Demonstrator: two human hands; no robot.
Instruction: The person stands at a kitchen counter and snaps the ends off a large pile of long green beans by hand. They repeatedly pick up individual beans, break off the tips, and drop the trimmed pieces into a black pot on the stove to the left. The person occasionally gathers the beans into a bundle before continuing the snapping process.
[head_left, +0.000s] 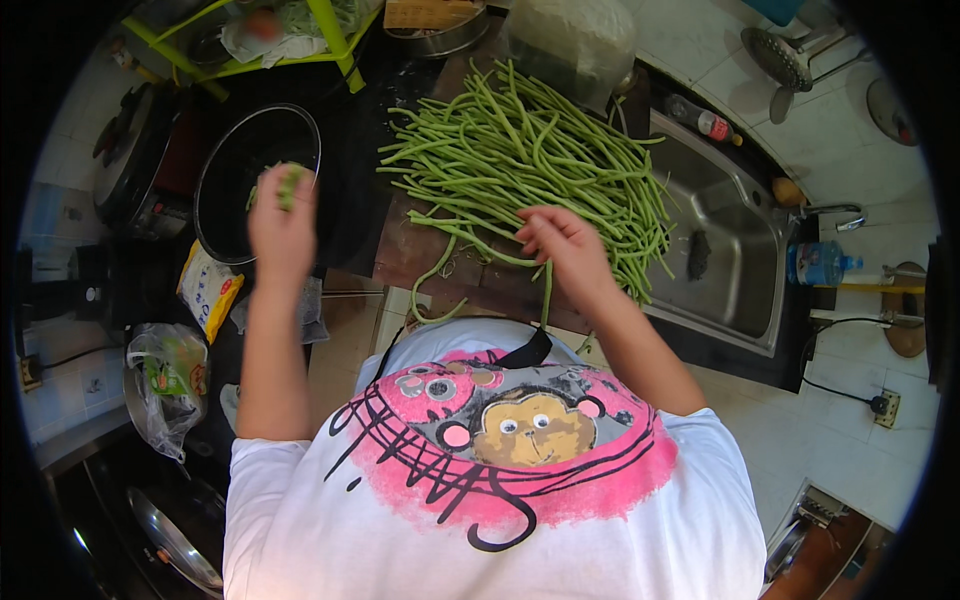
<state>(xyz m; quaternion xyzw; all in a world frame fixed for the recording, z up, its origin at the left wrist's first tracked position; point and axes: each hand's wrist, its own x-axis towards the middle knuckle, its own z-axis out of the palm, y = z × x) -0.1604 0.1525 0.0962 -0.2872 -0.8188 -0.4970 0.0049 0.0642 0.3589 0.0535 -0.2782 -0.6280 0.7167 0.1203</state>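
Note:
A large heap of long green yard-long beans (517, 150) lies on the dark counter, with a few beans hanging over its front edge. My left hand (283, 217), blurred, is over the round dark basin (318, 139) at the left and holds some short green bean pieces (290, 186). At the front right of the heap is my right hand (559, 244), its fingers bent close to the beans. Whether its fingertips hold a bean cannot be told.
Right of the heap is a steel sink (731, 225) with a faucet (832, 211). A filled plastic bag (574, 45) stands behind the beans. At the left are a pressure cooker (142, 161), a yellow-and-white packet (208, 289) and a green rack (330, 34).

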